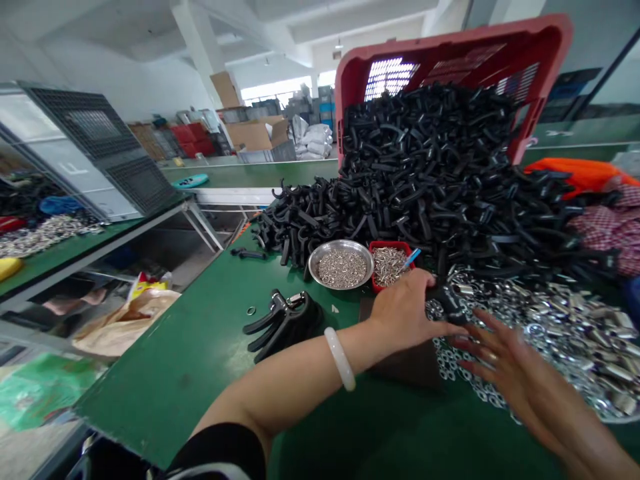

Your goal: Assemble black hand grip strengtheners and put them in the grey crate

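My left hand (407, 310), with a white bangle on its wrist, grips a black plastic part (449, 303) above a dark brown pad (407, 363). Just right of that part, my right hand (500, 353) is slightly blurred, its fingers spread and reaching toward it. A metal bowl of small silver pieces (343, 265) and a red tray of small screws (389, 265) stand behind my left hand. Under and beyond my right hand lie loose metal rings (450, 363) and silver cylinders (605, 340). Assembled black grips with springs (285, 320) rest left of my forearm.
A large heap of black parts (420, 200) spills from a tilted red crate (545, 87) across the back of the green table (200, 333). Orange and checked cloth (607, 227) is at the right. Another bench with a grey crate (90, 153) stands at the left.
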